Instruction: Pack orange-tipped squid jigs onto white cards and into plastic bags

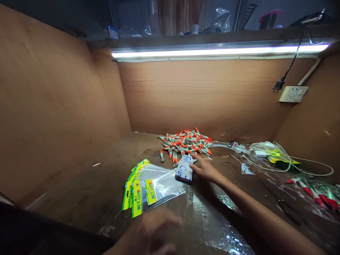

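The left hand (155,226), at the bottom centre, is badly blurred and cut off by the lower edge; whether its fingers are curled or spread cannot be told. Dark blur fills the lower-left corner. The right hand (204,170), right of centre, has its fingers at the right side of the block (184,170), covering part of it; whether it grips or merely touches is unclear.

The block lies just below the frame's centre, its pale top marked in blue handwriting, only partly legible, its near side dark. It overlaps the right end of the fanned bags (164,184), clear with yellow-green headers reading "BCT LURE". Just above it sits the heap of lures (186,143), pale with orange tips, too tangled to count.
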`<action>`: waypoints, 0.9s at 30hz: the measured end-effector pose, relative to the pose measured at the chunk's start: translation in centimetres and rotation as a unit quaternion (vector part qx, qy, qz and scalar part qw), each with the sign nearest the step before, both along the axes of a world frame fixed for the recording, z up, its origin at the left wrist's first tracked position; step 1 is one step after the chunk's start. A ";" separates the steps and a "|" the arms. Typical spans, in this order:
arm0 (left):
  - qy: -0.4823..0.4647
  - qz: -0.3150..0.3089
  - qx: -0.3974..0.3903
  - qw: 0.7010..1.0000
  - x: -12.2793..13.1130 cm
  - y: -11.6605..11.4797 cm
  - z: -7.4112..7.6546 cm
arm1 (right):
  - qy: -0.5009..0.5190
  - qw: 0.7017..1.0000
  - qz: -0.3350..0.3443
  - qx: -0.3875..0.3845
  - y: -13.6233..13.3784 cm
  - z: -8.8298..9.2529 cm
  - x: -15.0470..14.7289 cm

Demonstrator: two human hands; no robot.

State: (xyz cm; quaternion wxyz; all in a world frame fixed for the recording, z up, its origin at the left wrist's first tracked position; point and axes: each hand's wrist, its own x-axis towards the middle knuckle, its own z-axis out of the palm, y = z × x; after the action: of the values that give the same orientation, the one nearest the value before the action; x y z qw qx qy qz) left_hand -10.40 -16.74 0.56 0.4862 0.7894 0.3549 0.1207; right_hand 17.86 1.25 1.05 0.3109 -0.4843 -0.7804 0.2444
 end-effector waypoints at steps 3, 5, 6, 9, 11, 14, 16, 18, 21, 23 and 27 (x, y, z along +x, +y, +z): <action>0.081 0.097 0.169 0.978 -2.2 4.7 0.4 | -0.004 1.000 0.009 -0.025 1.5 -0.2 -1.7; 0.184 0.097 0.273 0.939 -4.2 7.5 0.1 | -0.001 0.999 0.015 -0.033 1.6 -0.3 -2.1; 0.212 0.086 0.293 0.928 -5.4 8.7 -0.1 | 0.003 0.999 0.020 -0.039 1.6 -0.3 -2.0; 0.239 0.076 0.320 0.913 -9.1 11.2 -0.4 | 0.026 0.997 0.037 -0.068 1.4 0.3 -0.8; 0.236 0.068 0.328 0.912 -10.9 12.3 0.0 | 0.063 0.992 0.048 -0.098 1.4 1.1 0.4; 0.213 0.094 0.362 0.903 -10.7 12.9 1.5 | 0.194 0.964 0.048 -0.177 0.6 2.0 1.2; 0.178 0.156 0.404 0.884 -8.1 12.4 2.7 | 0.265 0.936 0.033 -0.231 -0.8 1.9 0.4; 0.140 0.213 0.426 0.868 -4.1 11.2 3.3 | 0.251 0.929 0.024 -0.272 -2.6 1.2 -1.1; 0.174 0.148 0.404 0.886 1.9 9.1 2.5 | 0.092 0.967 0.039 -0.234 -4.1 0.4 -3.0; 0.220 0.115 0.386 0.888 4.5 8.4 1.4 | -0.064 0.994 -0.006 -0.085 -3.5 0.6 -3.4; 0.244 0.050 0.364 0.898 5.2 9.7 0.4 | -0.212 0.970 -0.082 0.083 0.3 1.2 -3.7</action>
State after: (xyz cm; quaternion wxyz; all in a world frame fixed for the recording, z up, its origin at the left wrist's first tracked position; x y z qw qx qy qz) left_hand -5.16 -7.05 0.93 0.0570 0.8972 0.4324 0.0691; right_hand 14.15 1.51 2.21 0.1963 -0.5597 -0.8039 0.0445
